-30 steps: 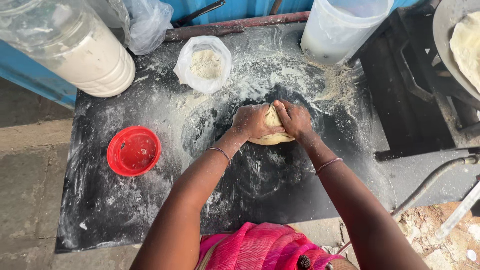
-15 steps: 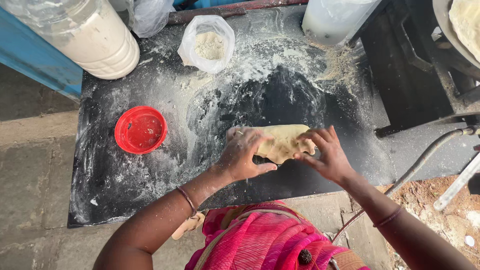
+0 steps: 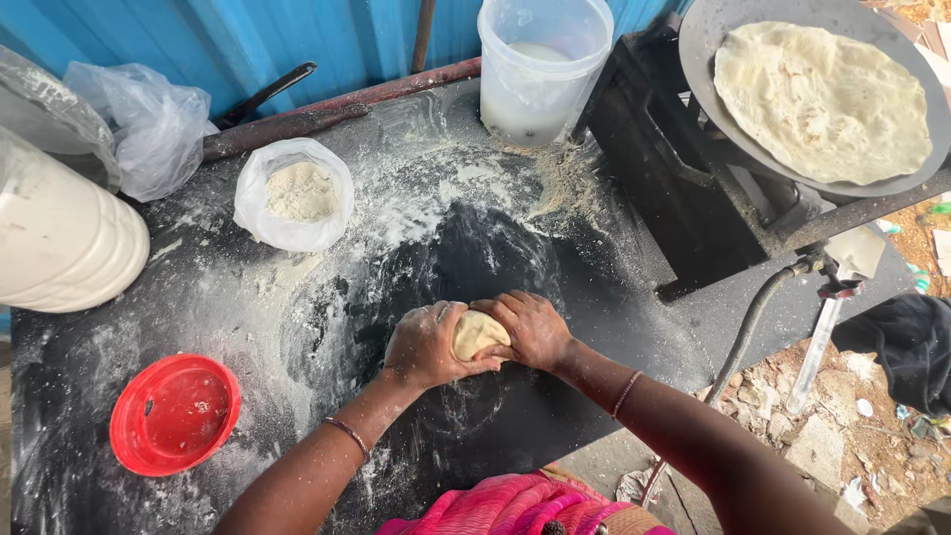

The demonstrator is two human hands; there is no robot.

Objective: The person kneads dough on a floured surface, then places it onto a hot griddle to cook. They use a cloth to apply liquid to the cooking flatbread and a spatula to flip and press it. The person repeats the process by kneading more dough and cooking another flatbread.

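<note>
A small lump of pale dough (image 3: 475,334) rests on the black floured worktop (image 3: 297,307) near its front middle. My left hand (image 3: 426,344) cups it from the left and my right hand (image 3: 527,327) presses against it from the right. Both hands are dusted with flour, and their fingers hide most of the dough. A round flatbread (image 3: 820,101) lies on the dark griddle (image 3: 709,40) at the top right.
A red lid (image 3: 174,413) lies at the front left. A bag of flour (image 3: 294,193) sits behind the hands, a large white tub (image 3: 59,238) at far left, a clear bucket (image 3: 540,64) at the back. A burner stand and hose (image 3: 753,317) are on the right.
The dough was spread into a flat piece held apart in both hands; now it is gathered into a small lump with both hands closed around it on the worktop.
</note>
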